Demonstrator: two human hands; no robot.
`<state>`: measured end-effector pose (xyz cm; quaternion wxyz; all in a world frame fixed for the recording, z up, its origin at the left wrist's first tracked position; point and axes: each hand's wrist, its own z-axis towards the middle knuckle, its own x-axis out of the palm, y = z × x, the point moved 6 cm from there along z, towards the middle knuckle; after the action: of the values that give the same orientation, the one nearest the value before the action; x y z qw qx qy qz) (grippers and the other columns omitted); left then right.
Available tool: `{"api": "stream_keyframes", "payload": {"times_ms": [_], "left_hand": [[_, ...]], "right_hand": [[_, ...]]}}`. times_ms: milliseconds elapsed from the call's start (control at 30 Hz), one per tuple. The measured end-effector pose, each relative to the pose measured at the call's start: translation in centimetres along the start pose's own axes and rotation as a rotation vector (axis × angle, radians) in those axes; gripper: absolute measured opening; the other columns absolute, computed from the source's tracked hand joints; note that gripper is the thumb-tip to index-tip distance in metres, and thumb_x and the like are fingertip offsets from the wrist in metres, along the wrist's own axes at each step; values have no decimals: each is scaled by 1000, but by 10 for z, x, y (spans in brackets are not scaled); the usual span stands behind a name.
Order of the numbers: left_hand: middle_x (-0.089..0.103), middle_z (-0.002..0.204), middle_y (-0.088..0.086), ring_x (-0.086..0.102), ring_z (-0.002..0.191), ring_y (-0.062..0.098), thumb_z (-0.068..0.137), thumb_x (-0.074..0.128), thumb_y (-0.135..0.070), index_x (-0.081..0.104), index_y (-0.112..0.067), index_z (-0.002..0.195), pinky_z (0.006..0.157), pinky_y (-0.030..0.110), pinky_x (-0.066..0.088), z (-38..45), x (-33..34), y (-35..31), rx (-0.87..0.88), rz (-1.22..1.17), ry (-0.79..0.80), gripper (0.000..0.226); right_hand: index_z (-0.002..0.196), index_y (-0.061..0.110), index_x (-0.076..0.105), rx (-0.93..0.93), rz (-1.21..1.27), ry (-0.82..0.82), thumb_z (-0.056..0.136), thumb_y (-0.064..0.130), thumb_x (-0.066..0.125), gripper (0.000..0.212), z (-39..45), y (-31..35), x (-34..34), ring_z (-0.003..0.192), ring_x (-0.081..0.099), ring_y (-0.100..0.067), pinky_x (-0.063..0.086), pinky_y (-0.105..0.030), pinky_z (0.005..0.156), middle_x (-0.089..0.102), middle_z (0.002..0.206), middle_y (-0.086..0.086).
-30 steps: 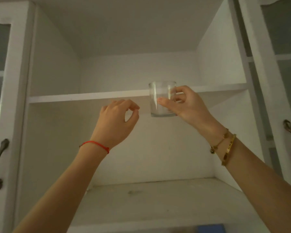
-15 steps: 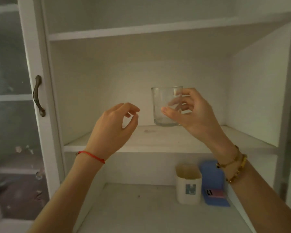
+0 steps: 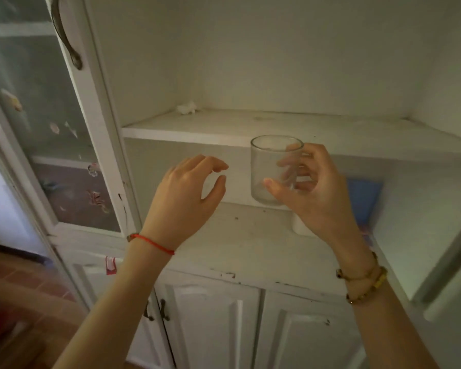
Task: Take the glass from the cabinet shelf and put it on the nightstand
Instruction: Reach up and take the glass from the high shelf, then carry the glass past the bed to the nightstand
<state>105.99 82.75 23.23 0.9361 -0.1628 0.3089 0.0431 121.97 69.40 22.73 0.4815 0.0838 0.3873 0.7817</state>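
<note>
1. Fingers of the right hand wrap the glass, thumb in front, gripping it upright in the air before the cabinet shelf.
2. Clear, empty, straight-walled tumbler with a slightly cloudy, thick base.
3. Left hand hovers just beside it, fingers loosely curled, holding nothing.
4. White cabinet doors below are closed.

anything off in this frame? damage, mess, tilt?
Glass is upright and looks empty in the right hand grip. Oddities: chipped paint along the cabinet ledge, a crumpled white scrap in the shelf's back corner, and stickers on the glass door. No spill.
</note>
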Motion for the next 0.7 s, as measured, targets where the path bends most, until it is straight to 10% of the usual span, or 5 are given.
{"api": "stream_keyframes", "payload": {"times_ms": [700], "left_hand": [[67, 116, 0, 61, 109, 20, 94, 53, -22, 64, -15, 116, 100, 42, 45, -160, 22, 60, -445, 180, 198, 26]], "right_hand": [[128, 25, 50, 220, 115, 247, 71, 44, 80, 67, -103, -80, 72, 107, 64, -10, 54, -22, 85, 66, 117, 9]]}}
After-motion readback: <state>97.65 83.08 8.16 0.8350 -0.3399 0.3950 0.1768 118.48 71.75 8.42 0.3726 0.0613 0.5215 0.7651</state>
